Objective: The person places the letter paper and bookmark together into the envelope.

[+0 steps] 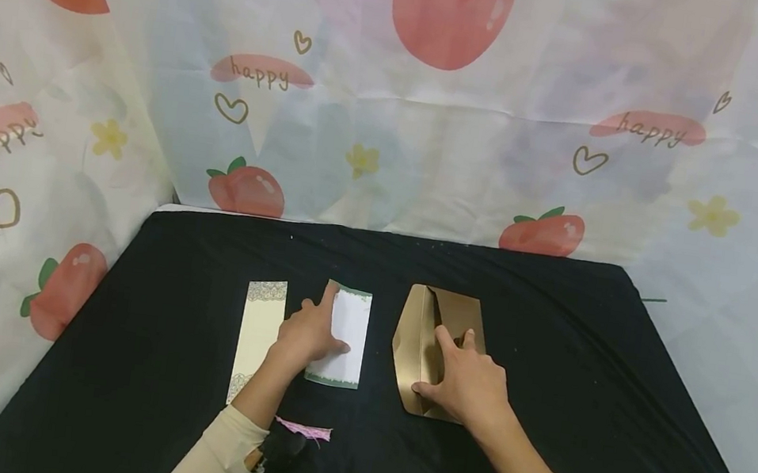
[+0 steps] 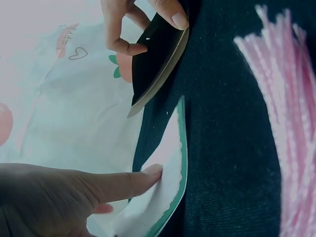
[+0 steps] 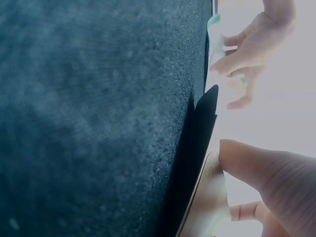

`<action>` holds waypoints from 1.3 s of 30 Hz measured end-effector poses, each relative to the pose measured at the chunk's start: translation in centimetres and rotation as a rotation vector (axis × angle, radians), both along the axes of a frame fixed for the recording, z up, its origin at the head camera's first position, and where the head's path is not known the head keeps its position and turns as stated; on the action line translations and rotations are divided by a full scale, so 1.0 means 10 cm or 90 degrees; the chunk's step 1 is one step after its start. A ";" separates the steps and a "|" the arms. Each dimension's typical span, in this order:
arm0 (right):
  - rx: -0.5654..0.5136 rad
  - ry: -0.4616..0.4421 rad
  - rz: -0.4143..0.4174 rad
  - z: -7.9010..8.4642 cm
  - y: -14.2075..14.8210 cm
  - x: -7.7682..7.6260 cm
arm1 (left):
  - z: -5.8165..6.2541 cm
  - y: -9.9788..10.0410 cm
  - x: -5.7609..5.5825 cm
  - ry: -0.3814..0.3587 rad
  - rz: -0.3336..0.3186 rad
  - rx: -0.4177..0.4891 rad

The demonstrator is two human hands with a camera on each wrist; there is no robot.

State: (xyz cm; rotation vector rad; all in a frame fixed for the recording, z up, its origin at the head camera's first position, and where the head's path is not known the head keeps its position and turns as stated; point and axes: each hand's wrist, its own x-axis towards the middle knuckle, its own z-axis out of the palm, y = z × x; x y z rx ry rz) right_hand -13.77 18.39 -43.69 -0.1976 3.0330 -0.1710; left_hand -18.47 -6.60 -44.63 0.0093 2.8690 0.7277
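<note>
My left hand (image 1: 309, 333) lies over a white card (image 1: 349, 324) with green top and bottom borders. Its index finger points to the upper left corner, and the thumb rests on the card's face. In the left wrist view the card (image 2: 165, 197) looks curved under the thumb. My right hand (image 1: 472, 383) is spread on a gold envelope (image 1: 411, 337), thumb on the flap at the left and fingers across the body. The thumb touches the edge of the gold envelope (image 3: 210, 192) in the right wrist view.
Left of the white card lies a cream card (image 1: 254, 332) with lacy ends, partly behind my left forearm. A pink tassel (image 1: 306, 430) sits near my left wrist. Black cloth (image 1: 571, 358) covers the table, and a printed curtain (image 1: 433, 156) hangs around its back and sides.
</note>
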 end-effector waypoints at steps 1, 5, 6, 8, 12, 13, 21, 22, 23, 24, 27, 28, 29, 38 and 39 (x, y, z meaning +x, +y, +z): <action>0.000 0.001 0.000 0.00 0.00 0.00 | 0.00 0.00 0.00 0.002 -0.012 0.002; 0.002 0.000 0.000 0.01 0.00 0.00 | 0.01 0.00 0.00 0.007 -0.058 0.004; 0.003 -0.002 0.000 0.01 0.00 0.00 | 0.02 -0.01 0.00 0.007 -0.065 0.005; 0.003 -0.006 0.001 0.00 -0.01 0.00 | 0.01 -0.02 -0.01 0.006 -0.071 0.014; 0.002 -0.007 0.001 0.01 -0.01 0.01 | 0.00 -0.07 -0.05 0.015 -0.082 0.066; 0.000 -0.006 0.001 0.01 -0.01 0.01 | 0.00 -0.09 -0.06 0.019 -0.088 0.081; -0.028 -0.001 0.004 -0.02 0.00 0.00 | 0.08 -0.14 -0.11 0.048 -0.112 0.199; -0.034 -0.002 0.006 -0.02 0.00 0.00 | 0.09 -0.14 -0.11 0.053 -0.112 0.215; -0.041 -0.003 0.006 -0.02 0.00 0.00 | 0.10 -0.13 -0.12 0.060 -0.112 0.230; -0.047 -0.004 0.007 -0.02 0.00 0.00 | 0.11 -0.13 -0.12 0.064 -0.111 0.246; -0.066 -0.005 0.009 -0.02 0.00 0.00 | 0.12 -0.10 -0.11 0.075 -0.115 0.302; -0.071 -0.005 0.008 -0.03 0.00 0.00 | 0.12 -0.08 -0.11 0.075 -0.117 0.323; -0.075 -0.006 0.008 -0.03 -0.01 0.00 | 0.12 -0.07 -0.10 0.072 -0.120 0.342; -0.098 -0.014 -0.002 -0.03 0.00 0.00 | 0.10 0.15 -0.01 0.029 -0.185 0.453; -0.100 -0.014 -0.002 -0.02 -0.01 0.00 | 0.09 0.18 0.00 0.032 -0.186 0.451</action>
